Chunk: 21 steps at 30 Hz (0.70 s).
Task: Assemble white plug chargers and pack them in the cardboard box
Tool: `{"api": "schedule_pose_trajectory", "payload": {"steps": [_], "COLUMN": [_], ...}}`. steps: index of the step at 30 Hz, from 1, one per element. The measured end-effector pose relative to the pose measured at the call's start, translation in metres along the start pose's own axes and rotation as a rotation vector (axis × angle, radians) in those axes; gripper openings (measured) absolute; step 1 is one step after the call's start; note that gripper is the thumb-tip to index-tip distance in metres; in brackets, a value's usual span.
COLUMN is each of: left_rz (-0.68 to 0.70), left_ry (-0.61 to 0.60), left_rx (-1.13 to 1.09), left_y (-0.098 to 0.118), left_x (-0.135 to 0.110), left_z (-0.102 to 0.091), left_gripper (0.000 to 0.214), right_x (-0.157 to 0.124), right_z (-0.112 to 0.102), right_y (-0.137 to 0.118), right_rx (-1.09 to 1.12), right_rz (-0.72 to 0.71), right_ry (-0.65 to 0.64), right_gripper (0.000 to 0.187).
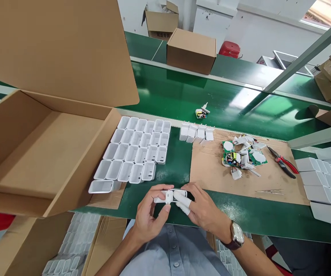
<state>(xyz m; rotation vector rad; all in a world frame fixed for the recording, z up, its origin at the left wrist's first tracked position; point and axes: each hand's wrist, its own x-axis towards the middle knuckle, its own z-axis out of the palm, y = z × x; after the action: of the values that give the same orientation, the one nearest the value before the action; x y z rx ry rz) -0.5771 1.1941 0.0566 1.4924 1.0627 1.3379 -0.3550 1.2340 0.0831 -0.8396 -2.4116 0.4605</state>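
Observation:
Near the table's front edge, my left hand (150, 214) grips one end of a small white plastic casing (168, 196), thumb below and fingers above. My right hand (204, 207) closes on the casing's other end; white finger covers sit on some of its fingertips. What lies inside the casing is hidden by the fingers. Just beyond my left hand stand rows of open white plastic housings (130, 153). Ahead of my right hand, a cardboard sheet (208, 168) bears a pile of green circuit boards with wires and white parts (241, 155).
A large open cardboard box (76, 153) stands on the left. Red-handled pliers (283, 163) and metal tweezers (269, 191) lie on the cardboard sheet. More white housings (323, 188) are stacked at right. A small circuit assembly (201, 113) rests on the green surface behind. A closed carton (191, 51) stands farther back.

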Motion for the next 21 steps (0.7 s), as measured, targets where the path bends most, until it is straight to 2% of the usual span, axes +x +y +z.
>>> {"api": "schedule_pose_trajectory", "payload": {"steps": [2,6,8,12,17,21], "left_rz": [-0.006,-0.013,-0.009,-0.015,0.01,0.04], "left_ry": [-0.008,-0.024,-0.025,-0.024,-0.019,0.008], "left_rx": [0.005,0.006,0.001,0.0,-0.005,-0.035], "left_y": [0.0,0.001,0.0,-0.002,-0.002,0.0], "left_x": [0.001,0.001,0.001,0.001,0.002,0.002], "left_z": [-0.001,-0.002,-0.003,-0.003,-0.002,0.001], "left_gripper": [0.012,0.013,0.013,0.013,0.014,0.029], "right_x": [-0.002,-0.007,-0.009,-0.011,-0.01,-0.011], "right_z": [0.002,0.011,0.014,0.013,0.008,0.006], "right_y": [-0.002,-0.004,-0.005,-0.006,-0.008,-0.013], "right_rx": [0.025,0.123,0.162,0.105,0.009,-0.016], "right_rz": [0.021,0.078,0.095,0.124,0.031,0.034], "right_ry": [0.042,0.209,0.239,0.199,0.126,0.122], "right_gripper": [0.033,0.044,0.045,0.045,0.042,0.042]}}
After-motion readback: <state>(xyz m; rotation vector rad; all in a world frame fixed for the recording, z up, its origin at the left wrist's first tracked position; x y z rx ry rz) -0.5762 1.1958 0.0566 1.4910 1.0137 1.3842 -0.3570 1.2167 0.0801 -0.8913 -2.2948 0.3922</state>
